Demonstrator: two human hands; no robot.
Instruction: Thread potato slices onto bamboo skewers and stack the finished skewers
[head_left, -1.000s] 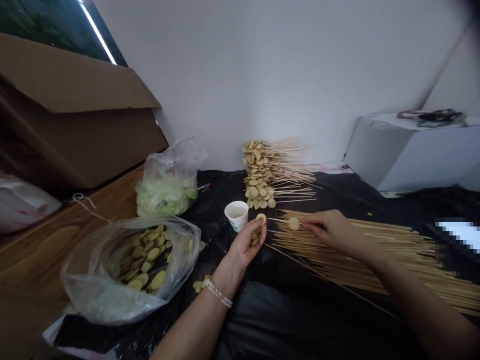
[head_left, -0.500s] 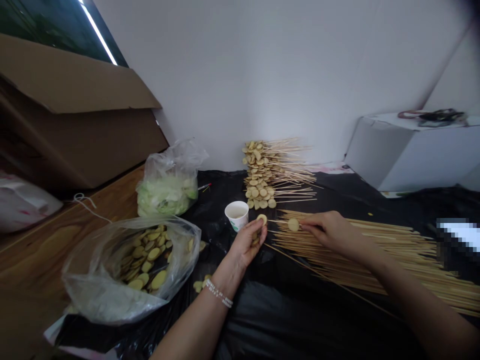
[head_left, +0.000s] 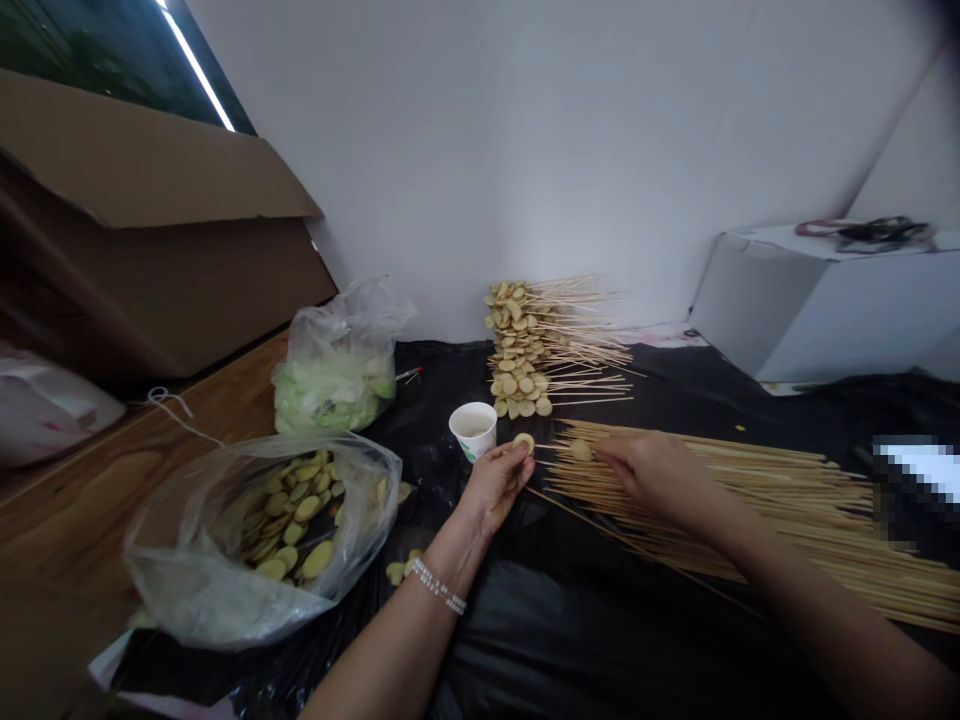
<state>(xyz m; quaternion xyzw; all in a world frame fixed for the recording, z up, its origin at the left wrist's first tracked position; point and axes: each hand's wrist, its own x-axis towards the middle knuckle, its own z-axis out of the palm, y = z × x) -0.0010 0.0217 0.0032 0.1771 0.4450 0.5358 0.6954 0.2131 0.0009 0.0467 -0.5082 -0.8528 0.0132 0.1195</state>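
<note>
My left hand [head_left: 496,485] pinches a round pale-yellow slice [head_left: 524,442] beside the white paper cup [head_left: 473,432]. A thin stick runs from that slice to the right, through a second slice [head_left: 581,450]. Closed around the stick just right of the second slice is my right hand [head_left: 637,466], above a wide spread of bare wooden sticks [head_left: 757,510]. Behind the hands, skewered slices [head_left: 523,370] lie piled with their sticks pointing right. An open plastic bag [head_left: 187,560] at the left holds many loose slices.
A clear bag of pale green vegetable pieces [head_left: 334,385] stands behind the open bag. Far left are a cardboard box [head_left: 172,270] and a white container [head_left: 52,405]. A white box [head_left: 795,300] with cables on it stands at the right. Black plastic [head_left: 525,620] covers the surface.
My right hand has moved slightly left, and the second slice with it, closer to my left hand. My left hand has barely moved.
</note>
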